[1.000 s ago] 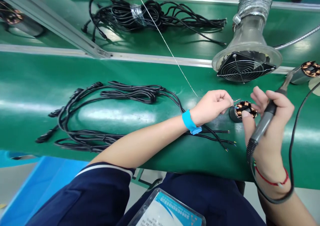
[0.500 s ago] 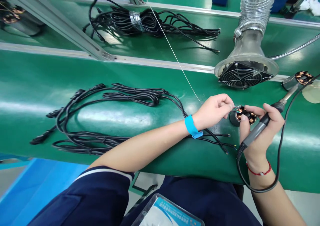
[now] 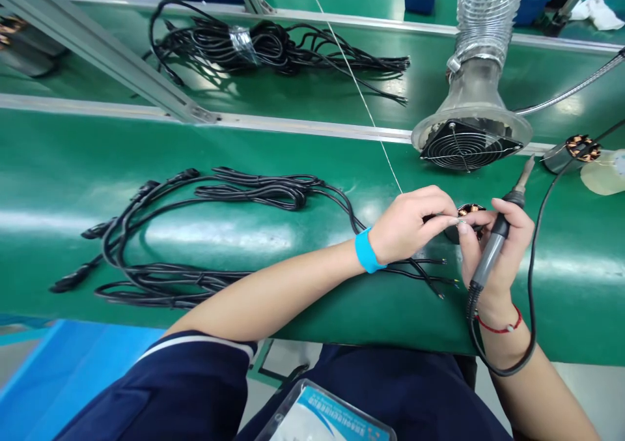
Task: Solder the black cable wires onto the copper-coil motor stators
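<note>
My left hand [image 3: 415, 225], with a blue band at its wrist, is closed in a pinch on a black cable [image 3: 430, 218]. Thin light wire ends [image 3: 460, 221] show at its fingertips. A fine solder wire [image 3: 364, 99] slants down from above and disappears behind this hand. My right hand [image 3: 500, 252] grips a soldering iron [image 3: 489, 255], its tip pointing up and away. The right thumb and forefinger also meet at the wire ends. Just behind the fingers stands a motor stator [image 3: 471, 209] with copper windings, partly covered by both hands.
Several black power cables [image 3: 263, 187] lie on the green bench [image 3: 234, 333] to the left. A funnel-shaped fume hood [image 3: 469, 144] hangs behind the hands. Another stator [image 3: 571, 154] lies at the right. A tied cable bundle [image 3: 268, 43] rests beyond the metal rail [image 3: 312, 125].
The soldering iron has swung more upright, its tip moving left, away from the far stator. Both hands have come together at the wire ends, and the fingers now cover more of the near stator.
</note>
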Tool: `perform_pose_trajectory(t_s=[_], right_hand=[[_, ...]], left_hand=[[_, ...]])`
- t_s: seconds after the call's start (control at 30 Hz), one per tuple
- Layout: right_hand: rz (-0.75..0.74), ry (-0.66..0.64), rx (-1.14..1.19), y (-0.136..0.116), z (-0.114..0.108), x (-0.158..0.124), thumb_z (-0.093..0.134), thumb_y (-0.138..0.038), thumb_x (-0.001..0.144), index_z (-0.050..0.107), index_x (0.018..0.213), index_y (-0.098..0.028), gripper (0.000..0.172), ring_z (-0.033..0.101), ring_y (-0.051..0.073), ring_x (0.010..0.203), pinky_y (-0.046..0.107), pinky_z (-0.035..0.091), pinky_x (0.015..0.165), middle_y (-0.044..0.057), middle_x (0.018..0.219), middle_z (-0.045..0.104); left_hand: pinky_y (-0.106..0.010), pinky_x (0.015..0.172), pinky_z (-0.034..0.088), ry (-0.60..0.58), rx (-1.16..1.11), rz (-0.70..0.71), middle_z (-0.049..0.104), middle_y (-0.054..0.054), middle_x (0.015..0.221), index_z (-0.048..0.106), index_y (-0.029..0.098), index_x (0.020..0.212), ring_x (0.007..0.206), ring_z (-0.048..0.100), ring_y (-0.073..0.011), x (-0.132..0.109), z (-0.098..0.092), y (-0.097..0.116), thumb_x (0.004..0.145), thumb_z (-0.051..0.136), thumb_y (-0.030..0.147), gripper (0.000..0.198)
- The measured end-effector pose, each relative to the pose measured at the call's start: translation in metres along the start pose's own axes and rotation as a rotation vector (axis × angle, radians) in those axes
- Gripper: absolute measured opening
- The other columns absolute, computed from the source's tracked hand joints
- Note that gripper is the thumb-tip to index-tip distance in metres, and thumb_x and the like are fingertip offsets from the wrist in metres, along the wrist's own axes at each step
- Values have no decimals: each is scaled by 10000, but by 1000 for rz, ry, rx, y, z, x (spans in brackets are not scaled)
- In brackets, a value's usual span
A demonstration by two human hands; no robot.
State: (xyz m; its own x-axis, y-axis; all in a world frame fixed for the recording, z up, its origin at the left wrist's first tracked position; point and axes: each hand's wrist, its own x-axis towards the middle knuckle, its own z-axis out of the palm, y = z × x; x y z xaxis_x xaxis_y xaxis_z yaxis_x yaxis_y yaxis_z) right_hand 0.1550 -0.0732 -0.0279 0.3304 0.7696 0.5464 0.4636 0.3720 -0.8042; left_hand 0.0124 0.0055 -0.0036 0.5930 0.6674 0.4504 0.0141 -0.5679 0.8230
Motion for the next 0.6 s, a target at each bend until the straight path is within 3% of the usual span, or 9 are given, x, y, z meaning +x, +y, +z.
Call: perform_pose_trajectory(t_s=[0.17,0.27,0.4,0.5,0.6], right_hand=[[18,-20,-25,3,0,-1,676,-216,822,454,1252,-304,492,646,141,825,401,538,860,-47,880,643],[-21,-58,-42,1,-2,3,679,-191,813,465,1259,-295,506,652,135,844,365,545,838,-44,880,651],[-29,17,-71,-14,-16,10,612,-197,879,523,1265,-264,401,693,154,794,384,564,830,-13,853,694],[-34,57,-97,-24,-31,3,534,-263,939,531,1327,-251,388,706,175,704,381,584,723,-9,774,697],[-56,104,-126,-24,-42,-15,576,-327,916,594,1285,-252,377,691,164,666,314,543,549,27,894,704]], left_hand=[[-258,782,505,-24,108,82,693,-57,865,649,150,791,846,630,-133,-1,-3,-2,900,559,159,142],[-253,748,495,-29,122,19,662,-41,831,622,154,764,814,608,-129,-1,-3,-1,868,565,139,119],[-247,725,472,-23,127,-101,614,-27,787,590,150,714,760,572,-118,-2,-1,4,823,573,113,116],[-244,714,459,-34,114,-169,594,-19,782,577,151,690,741,560,-112,-3,1,6,799,571,86,127],[-241,708,452,-43,94,-187,579,-14,780,566,151,674,739,554,-107,-5,4,8,787,570,67,141]])
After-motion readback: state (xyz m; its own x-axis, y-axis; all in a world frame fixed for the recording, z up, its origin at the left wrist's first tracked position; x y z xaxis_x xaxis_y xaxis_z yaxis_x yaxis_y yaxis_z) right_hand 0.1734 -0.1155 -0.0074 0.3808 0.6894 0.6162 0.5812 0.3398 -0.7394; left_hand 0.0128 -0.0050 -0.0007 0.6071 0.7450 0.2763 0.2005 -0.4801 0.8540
